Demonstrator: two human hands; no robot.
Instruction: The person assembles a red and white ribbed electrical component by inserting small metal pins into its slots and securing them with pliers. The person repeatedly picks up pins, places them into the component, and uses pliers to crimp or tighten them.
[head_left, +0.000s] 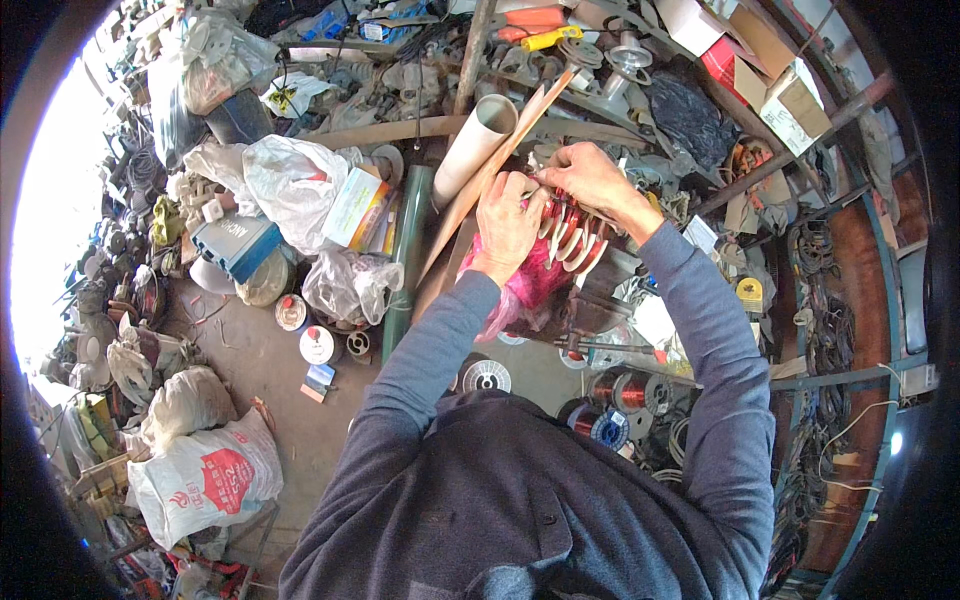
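My left hand [510, 222] and my right hand [592, 182] are close together ahead of me, both with curled fingers. The right thumb and fingertips pinch at something small that I cannot make out. My left fingers are closed too, and what they hold is hidden. Just below the right hand is a row of red-and-white spool-like pieces [574, 240], standing close side by side. A bright pink plastic bag [522, 284] lies under the left wrist and beside the row. To the left of my hands a long thin wooden strip [452, 232] leans at a slant.
A pale wide tube [478, 146] and a dark green pipe [408, 250] stand left of my hands. White plastic bags [290, 190] and a blue case [236, 244] lie farther left. Spools of copper wire [632, 390] sit by my right arm. Cluttered shelves stand ahead; wire coils hang at right.
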